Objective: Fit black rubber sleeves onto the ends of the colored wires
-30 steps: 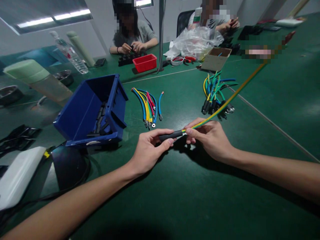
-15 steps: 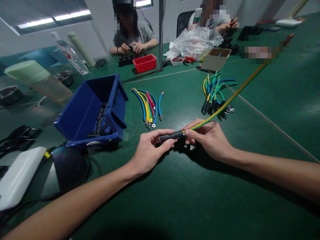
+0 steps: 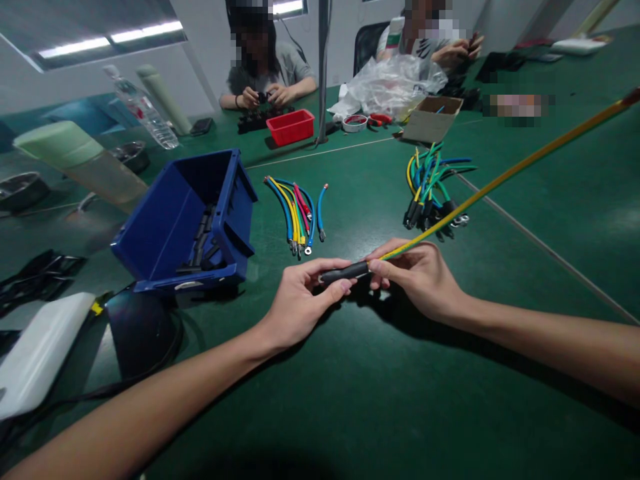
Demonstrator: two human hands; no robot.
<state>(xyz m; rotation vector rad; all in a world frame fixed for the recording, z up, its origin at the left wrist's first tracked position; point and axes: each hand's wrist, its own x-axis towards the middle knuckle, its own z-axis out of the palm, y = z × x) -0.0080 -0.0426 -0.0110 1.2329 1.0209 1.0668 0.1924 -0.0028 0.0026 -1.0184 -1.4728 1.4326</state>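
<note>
Between thumb and fingers, my left hand (image 3: 303, 300) pinches a black sleeve (image 3: 350, 270), tilted slightly up to the right. My right hand (image 3: 420, 277) grips a yellow-green wire (image 3: 465, 205) right where it enters the sleeve. From there the wire slants up to the right edge of the view. A bit of metal shows at the sleeve's left end, partly covered by my fingers. Beyond my left hand lies a bunch of short coloured wires (image 3: 293, 210) with lugs, and a single blue wire (image 3: 321, 210) beside it. More wires with black sleeves (image 3: 427, 180) lie past my right hand.
A blue bin (image 3: 150, 247) holding black sleeves stands left. Farther back are a red tray (image 3: 291, 128), a metal pole (image 3: 323, 73), a cardboard box (image 3: 433, 120) and a plastic bag (image 3: 385, 87). Two people sit across the table (image 3: 350, 400). A white device (image 3: 47, 353) lies near left.
The wire's free end has swung right and down, toward the right edge. At the sleeve's left end, a little metal now shows. Both hands stay nearly in place.
</note>
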